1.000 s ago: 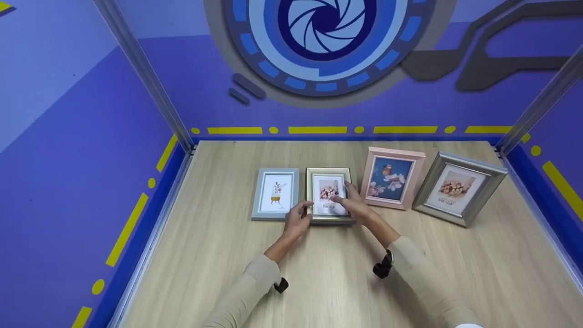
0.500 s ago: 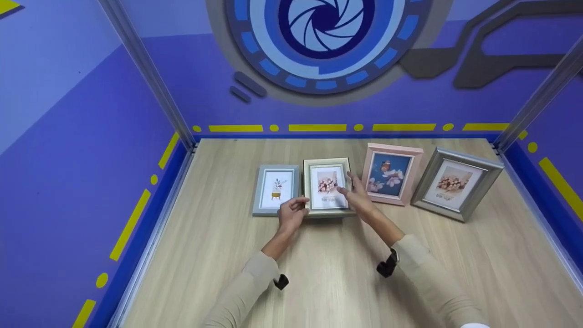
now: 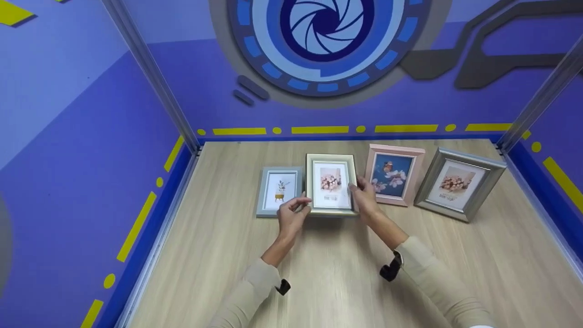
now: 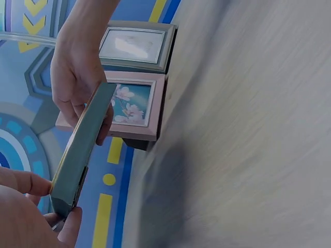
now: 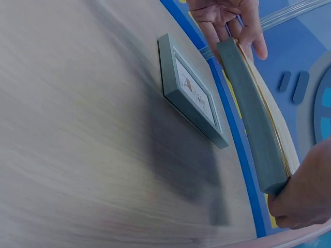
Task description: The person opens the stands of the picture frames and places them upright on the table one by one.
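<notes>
Both hands hold a gold picture frame [image 3: 331, 184] with a bouquet print, raised off the table and facing up toward the head camera. My left hand [image 3: 291, 218] pinches its lower left edge between thumb and fingers. At the right edge, my right hand [image 3: 368, 200] grips the frame's side, thumb toward the front and fingers behind. In the left wrist view the frame's greenish-grey side [image 4: 83, 150] shows edge-on between the hands. The right wrist view shows its bottom edge [image 5: 256, 119] above the tabletop, with a shadow below.
Left of the held frame, a light blue frame [image 3: 278, 190] lies on the wooden table [image 3: 337, 282]. To the right, a pink frame [image 3: 394, 175] and a silver-grey frame [image 3: 460, 184] stand leaning back. Blue walls [image 3: 255, 118] enclose the table's back and sides.
The gold frame has risen from the table and tilted more upright. My right thumb has slid from over the picture to the frame's right edge. The left hand keeps its pinch.
</notes>
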A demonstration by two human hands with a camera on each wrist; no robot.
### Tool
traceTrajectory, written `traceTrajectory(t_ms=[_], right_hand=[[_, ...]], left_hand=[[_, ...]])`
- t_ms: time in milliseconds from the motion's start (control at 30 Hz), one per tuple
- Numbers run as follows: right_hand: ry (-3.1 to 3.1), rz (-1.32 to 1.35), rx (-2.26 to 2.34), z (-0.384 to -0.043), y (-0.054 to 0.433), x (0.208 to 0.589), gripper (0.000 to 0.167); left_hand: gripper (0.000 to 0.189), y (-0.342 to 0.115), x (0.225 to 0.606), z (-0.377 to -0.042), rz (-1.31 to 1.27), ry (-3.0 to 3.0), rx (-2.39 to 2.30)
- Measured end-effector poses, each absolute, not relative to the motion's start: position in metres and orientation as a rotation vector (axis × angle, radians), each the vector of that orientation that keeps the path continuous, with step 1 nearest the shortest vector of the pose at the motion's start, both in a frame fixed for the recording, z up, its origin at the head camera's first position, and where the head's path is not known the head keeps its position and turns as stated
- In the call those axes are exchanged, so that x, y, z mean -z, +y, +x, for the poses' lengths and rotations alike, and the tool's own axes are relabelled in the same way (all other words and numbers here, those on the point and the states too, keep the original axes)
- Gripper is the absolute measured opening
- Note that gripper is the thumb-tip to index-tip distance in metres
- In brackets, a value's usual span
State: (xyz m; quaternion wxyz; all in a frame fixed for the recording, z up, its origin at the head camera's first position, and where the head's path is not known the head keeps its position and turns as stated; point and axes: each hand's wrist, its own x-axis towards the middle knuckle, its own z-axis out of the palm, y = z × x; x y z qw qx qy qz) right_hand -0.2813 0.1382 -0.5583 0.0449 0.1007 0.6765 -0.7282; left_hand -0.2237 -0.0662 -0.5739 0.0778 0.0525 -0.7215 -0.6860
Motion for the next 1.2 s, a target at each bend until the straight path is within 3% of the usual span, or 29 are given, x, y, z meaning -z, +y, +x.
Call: traceTrajectory(t_ms=[267, 833, 1200], right_hand=[[1.918, 0.404, 2.281, -0.284, 0.146, 0.562, 0.059], [1.308, 0.215, 2.299, -0.273, 0.151, 0.596, 0.065], [1.125, 0.13, 2.368, -0.265, 0.156, 0.602, 0.06]], left_hand=[[0.014, -0.055, 0.558, -0.219, 0.0, -2.039, 2.043], [0.036, -0.032, 0.533, -0.212, -0.57, -2.073, 1.995], [0.047, -0.032, 0.537, -0.215, -0.593, -1.918, 2.392]])
